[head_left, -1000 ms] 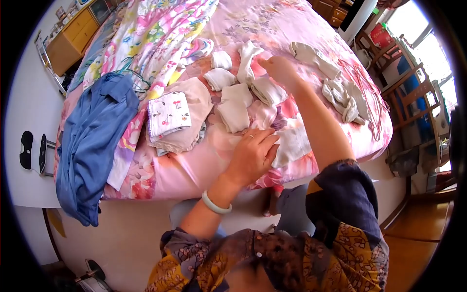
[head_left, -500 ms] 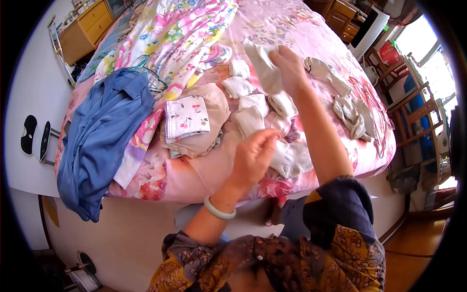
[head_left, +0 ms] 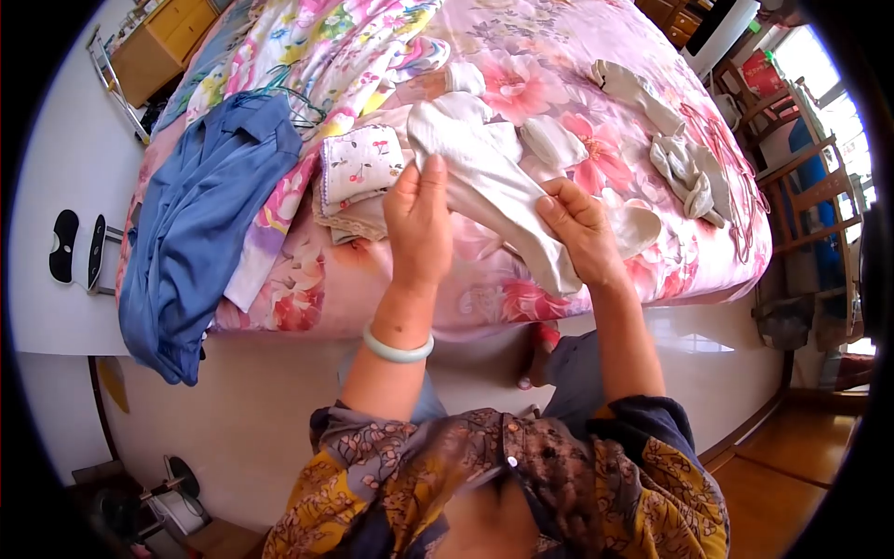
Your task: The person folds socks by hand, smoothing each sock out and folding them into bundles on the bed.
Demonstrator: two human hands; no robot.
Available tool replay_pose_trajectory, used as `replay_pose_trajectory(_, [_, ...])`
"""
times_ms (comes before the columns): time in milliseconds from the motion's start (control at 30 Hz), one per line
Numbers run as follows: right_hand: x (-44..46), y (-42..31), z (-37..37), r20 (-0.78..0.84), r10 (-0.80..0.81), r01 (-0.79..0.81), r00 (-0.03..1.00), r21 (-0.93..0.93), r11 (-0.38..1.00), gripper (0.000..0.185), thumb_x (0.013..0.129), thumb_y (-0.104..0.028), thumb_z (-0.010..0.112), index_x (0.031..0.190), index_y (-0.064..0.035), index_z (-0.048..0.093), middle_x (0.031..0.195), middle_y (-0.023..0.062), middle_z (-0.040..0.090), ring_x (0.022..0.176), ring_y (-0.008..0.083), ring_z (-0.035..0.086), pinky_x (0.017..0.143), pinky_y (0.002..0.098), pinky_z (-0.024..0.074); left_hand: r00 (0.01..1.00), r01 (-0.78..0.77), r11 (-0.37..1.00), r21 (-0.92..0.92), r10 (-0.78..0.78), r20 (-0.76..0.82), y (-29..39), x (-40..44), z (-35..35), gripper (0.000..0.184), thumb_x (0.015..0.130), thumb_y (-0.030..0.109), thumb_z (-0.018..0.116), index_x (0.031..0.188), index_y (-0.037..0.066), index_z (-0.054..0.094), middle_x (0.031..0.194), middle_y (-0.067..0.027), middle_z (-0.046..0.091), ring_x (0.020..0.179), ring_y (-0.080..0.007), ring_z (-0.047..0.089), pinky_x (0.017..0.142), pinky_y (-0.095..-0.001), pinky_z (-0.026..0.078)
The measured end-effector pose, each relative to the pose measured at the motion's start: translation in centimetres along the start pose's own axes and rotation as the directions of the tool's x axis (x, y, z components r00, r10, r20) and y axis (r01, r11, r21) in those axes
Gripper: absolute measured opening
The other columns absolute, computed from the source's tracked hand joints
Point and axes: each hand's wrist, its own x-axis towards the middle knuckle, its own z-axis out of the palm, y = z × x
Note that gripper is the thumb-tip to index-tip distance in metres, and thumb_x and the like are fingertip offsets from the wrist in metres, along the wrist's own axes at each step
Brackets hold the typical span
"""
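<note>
Above the near edge of the bed, a white sock is stretched between my two hands. My left hand pinches its edge at the left, and my right hand grips it lower at the right. Beyond my right hand, another white sock end sticks out; whether it is held or lies on the bed I cannot tell. Just behind are folded white socks, partly covered by the stretched one. Left of my left hand is a folded cherry-print cloth on a beige pile.
A blue garment hangs over the bed's left corner beside a flowered cloth. Loose socks and a crumpled greyish sock lie to the right, near red cords. Wooden chairs stand beyond the bed.
My right hand has come down and nearer with the white sock. My left hand has moved left and taken hold of it, so it now spans both hands. The view has shifted slightly.
</note>
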Motion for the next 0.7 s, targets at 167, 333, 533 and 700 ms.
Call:
replay_pose_trajectory(167, [0.5,0.3,-1.1,0.009,-0.031,0.032,0.999,-0.114,0.993,0.013,0.099,-0.013,0.055,0.101,-0.0008,0.06,0.084,-0.0054,0.054,0.079,0.0027,0.045,0.07,0.0201,0.0408,0.995,-0.095,0.995,-0.018,0.094,-0.021,0.1,0.7,-0.3,0.027,0.103,0.019,0.047,0.112,-0.002,0.062,0.101,-0.0017,0.065,0.09,-0.0071,0.055,0.08,-0.0229,0.045])
replay_pose_trajectory(333, [0.4,-0.8,-0.4,-0.123,-0.03,-0.011,0.992,-0.324,0.946,0.016,0.097,-0.015,0.057,0.101,0.0004,0.059,0.083,0.0007,0.059,0.078,0.0065,0.05,0.069,0.023,0.0423,0.982,-0.185,0.966,0.179,0.176,0.066,0.6,0.1,0.7,0.026,0.103,0.017,0.047,0.107,-0.003,0.063,0.095,0.0,0.064,0.087,-0.0048,0.051,0.079,-0.02,0.041])
replay_pose_trajectory(533, [-3.0,-4.7,0.6,0.139,-0.089,0.062,0.986,0.185,0.981,0.021,0.099,-0.018,0.055,0.107,0.0001,0.06,0.092,0.005,0.065,0.079,0.0108,0.061,0.065,0.0244,0.0499,0.84,-0.509,0.646,0.569,0.516,0.166,5.2,-2.9,3.2,0.019,0.097,0.01,0.053,0.107,-0.003,0.063,0.076,-0.0053,0.065,0.069,-0.006,0.057,0.059,-0.0215,0.044])
replay_pose_trajectory(700, [-2.9,-3.2,2.2,0.065,-0.274,0.199,0.96,0.533,0.822,0.05,0.098,-0.034,0.053,0.129,0.0046,0.047,0.118,0.0127,0.059,0.109,0.0207,0.058,0.093,0.0389,0.0479,0.593,-0.798,0.312,0.515,0.558,0.581,4.3,-2.5,4.2,0.03,0.079,0.002,0.067,0.109,0.001,0.067,0.113,-0.0138,0.065,0.103,-0.0296,0.063,0.085,-0.0382,0.05])
